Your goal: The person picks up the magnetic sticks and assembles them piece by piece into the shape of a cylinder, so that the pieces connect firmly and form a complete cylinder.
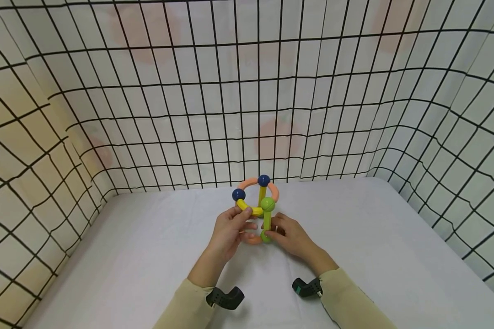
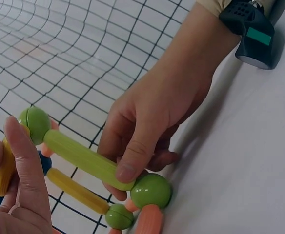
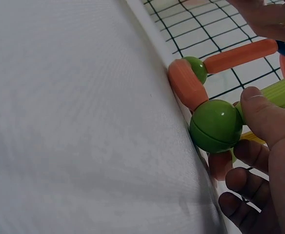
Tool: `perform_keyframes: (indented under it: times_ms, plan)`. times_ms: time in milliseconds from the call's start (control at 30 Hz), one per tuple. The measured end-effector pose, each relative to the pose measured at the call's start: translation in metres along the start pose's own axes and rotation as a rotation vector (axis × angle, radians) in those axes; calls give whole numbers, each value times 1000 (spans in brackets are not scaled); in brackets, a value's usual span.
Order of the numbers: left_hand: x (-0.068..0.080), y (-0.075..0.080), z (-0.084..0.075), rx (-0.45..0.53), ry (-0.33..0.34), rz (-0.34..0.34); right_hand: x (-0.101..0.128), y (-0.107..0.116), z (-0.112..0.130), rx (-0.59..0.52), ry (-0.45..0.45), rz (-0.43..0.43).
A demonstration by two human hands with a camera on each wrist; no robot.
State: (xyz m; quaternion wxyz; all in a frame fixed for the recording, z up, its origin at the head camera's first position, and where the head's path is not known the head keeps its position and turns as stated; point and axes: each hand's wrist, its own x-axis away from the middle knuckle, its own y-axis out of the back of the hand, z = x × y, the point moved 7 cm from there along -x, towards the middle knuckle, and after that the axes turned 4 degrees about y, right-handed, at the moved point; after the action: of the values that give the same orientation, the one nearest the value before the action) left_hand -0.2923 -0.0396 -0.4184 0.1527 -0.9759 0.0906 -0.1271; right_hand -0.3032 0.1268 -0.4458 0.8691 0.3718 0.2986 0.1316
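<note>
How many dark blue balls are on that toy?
2: one dark blue ball tops the plastic rod-and-ball toy's back, another sits upper left above the left hand. Others may be hidden.

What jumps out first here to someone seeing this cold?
The bright toy frame of rods and balls standing mid-table on the white cloth. Both hands are on it: the left hand holds the yellow rod near the top, and the right hand pinches the green rod just above a green ball. Behind, a black grid wall encloses the table.
</note>
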Motion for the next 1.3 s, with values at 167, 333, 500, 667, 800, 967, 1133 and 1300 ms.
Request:
perform_keyframes:
  times_ms: [167, 333, 500, 667, 800, 967, 1133, 1300]
  plan:
    - [0, -1, 1, 19, -9, 10, 0, 1, 2, 3, 4, 5]
    - [2, -1, 0, 30, -14, 10, 0, 0, 1, 16, -7, 17]
    - [3, -2, -1, 18, -29, 14, 0, 2, 4, 32, -23, 24]
    - [4, -1, -3, -49, -39, 25, 0, 2, 3, 37, -35, 28]
    - [4, 4, -6, -154, -53, 19, 1, -1, 0, 49, -27, 31]
    - [3, 19, -12, -318, -89, 2, 2, -2, -2, 50, -20, 31]
    - [-1, 38, -15, -402, -108, -69, 2, -3, -2, 66, -16, 43]
    - [-7, 54, -14, -509, -133, -188, 2, -2, -1, 94, -40, 60]
